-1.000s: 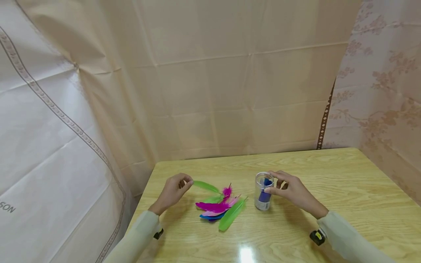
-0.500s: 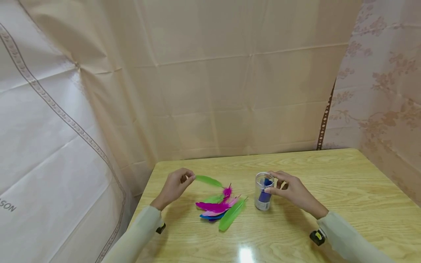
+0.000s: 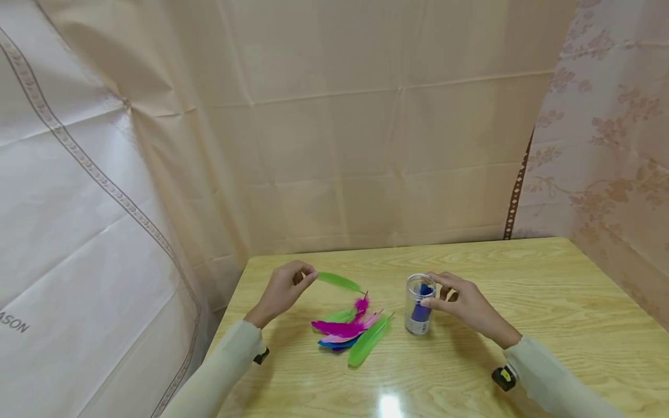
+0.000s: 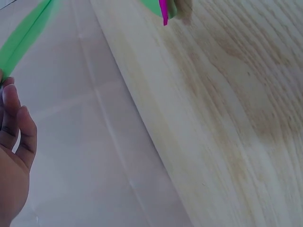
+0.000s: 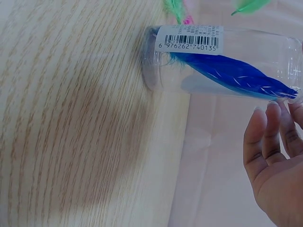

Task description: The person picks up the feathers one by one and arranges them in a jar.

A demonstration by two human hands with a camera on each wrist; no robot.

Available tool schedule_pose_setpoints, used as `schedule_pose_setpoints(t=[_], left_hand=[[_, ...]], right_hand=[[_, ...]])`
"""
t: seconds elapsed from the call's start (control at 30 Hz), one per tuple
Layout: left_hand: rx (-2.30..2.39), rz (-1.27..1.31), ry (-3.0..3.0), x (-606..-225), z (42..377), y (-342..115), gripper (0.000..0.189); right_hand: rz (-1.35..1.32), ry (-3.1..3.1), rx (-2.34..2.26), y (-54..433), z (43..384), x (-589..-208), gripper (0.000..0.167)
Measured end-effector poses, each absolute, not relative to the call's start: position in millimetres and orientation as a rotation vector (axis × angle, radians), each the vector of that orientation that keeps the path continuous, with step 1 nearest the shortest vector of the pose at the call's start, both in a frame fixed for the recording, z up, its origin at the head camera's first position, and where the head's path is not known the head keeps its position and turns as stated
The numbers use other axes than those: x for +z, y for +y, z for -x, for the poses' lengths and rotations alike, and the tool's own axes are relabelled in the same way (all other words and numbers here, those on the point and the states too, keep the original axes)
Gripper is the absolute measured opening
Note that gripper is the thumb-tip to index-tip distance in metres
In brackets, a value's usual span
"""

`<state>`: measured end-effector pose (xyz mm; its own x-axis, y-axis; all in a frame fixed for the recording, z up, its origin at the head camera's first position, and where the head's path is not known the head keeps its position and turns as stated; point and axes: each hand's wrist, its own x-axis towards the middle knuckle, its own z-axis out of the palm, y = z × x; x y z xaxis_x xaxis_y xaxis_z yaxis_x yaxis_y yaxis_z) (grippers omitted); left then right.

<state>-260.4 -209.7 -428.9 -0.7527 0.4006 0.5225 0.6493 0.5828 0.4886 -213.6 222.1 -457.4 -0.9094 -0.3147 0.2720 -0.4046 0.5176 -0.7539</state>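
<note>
Left hand (image 3: 282, 291) pinching green feather (image 3: 338, 281), right hand (image 3: 470, 303) seemingly gripping clear jar (image 3: 411, 313), blue feather (image 5: 232, 75) inside

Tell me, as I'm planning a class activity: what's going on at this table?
A person's left hand pinches a green feather by one end, holding it up off the wooden table, outside the jar. The right hand holds the clear jar near its rim as it stands upright on the tabletop. A blue feather leans inside the jar. More feathers, in green, magenta, pink and blue, lie in a loose pile left of the jar.
</note>
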Motion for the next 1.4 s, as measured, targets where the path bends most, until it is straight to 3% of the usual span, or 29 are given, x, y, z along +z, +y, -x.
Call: schedule_pose_setpoints(t=[1.4], left_hand=[[-0.986,0.957,-2.375,-388,271,-167,0.010]], right_hand=[[-0.645,-2.625,1.355,220,214,-459,0.063]])
